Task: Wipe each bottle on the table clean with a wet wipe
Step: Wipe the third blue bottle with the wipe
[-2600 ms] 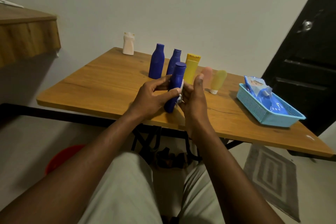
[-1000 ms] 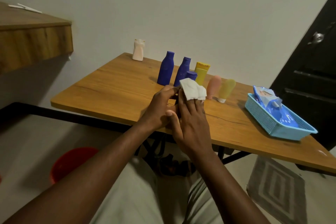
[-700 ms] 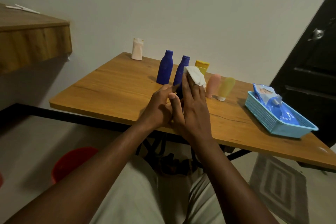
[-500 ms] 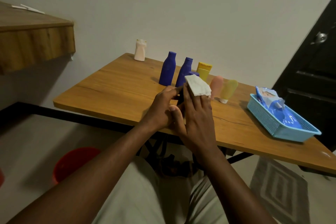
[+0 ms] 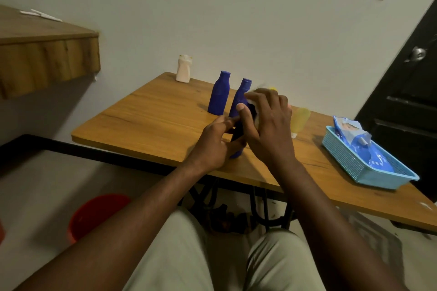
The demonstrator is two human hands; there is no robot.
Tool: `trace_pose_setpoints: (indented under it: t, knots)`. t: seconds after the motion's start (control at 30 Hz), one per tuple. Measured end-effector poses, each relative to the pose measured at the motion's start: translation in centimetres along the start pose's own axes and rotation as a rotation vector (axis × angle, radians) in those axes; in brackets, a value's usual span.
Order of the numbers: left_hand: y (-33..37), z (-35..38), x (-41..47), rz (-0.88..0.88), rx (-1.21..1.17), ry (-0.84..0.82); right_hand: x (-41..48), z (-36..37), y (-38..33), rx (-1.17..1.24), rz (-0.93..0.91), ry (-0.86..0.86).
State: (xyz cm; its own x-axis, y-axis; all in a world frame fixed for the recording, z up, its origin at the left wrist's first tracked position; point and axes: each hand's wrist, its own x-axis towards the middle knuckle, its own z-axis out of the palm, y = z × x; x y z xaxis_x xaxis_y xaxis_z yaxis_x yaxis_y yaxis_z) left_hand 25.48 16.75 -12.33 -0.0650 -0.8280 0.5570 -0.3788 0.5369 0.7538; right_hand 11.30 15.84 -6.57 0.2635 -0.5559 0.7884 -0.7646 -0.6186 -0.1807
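My left hand (image 5: 214, 143) grips the lower part of a dark blue bottle (image 5: 238, 136) held just above the wooden table (image 5: 153, 116). My right hand (image 5: 269, 123) is curled over the bottle's top, pressing a white wet wipe (image 5: 251, 101) against it; only a sliver of the wipe shows under my fingers. Two more blue bottles (image 5: 219, 93) (image 5: 241, 94) stand behind. A white bottle (image 5: 184, 69) stands at the table's far corner. A yellow soft tube (image 5: 299, 120) stands to the right, and a yellow cap (image 5: 273, 88) peeks over my fingers.
A light blue basket (image 5: 350, 168) on the table's right side holds a blue wet-wipe pack (image 5: 359, 144). A wooden shelf (image 5: 47, 54) juts out at the left. A red bucket (image 5: 94, 212) sits on the floor. A black door (image 5: 411, 92) stands at the right.
My right hand has slid up and closed over the bottle's top, so the wipe is now mostly hidden under the fingers. The left hand keeps its hold on the bottle.
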Motion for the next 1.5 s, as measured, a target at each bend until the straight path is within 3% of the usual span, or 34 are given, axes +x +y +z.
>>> trace_pose_setpoints:
  t: [0.3,0.4,0.53,0.67,0.83,1.1,1.5]
  knots:
    - [-0.4,0.0,0.0,0.024,0.013,0.014,-1.9,-0.7,0.3,0.010,-0.063,0.070]
    - [-0.4,0.0,0.0,0.008,-0.009,0.008,-1.5,-1.0,0.4,0.043,-0.039,0.019]
    - [-0.3,0.1,0.2,-0.019,-0.027,0.006,0.0,-1.1,0.5,0.338,0.116,-0.092]
    - [-0.3,0.1,0.1,-0.026,-0.029,0.003,-1.0,-0.3,-0.2,0.750,0.438,-0.136]
    - [0.0,0.1,0.1,-0.018,-0.028,0.027,-4.4,1.4,-0.2,0.905,0.663,-0.210]
    - [-0.3,0.0,0.2,-0.050,-0.085,-0.028,-2.3,0.5,-1.2,1.008,0.585,-0.111]
    - [0.0,-0.2,0.1,0.000,-0.039,0.008,-6.2,3.1,-3.6,0.688,0.423,-0.145]
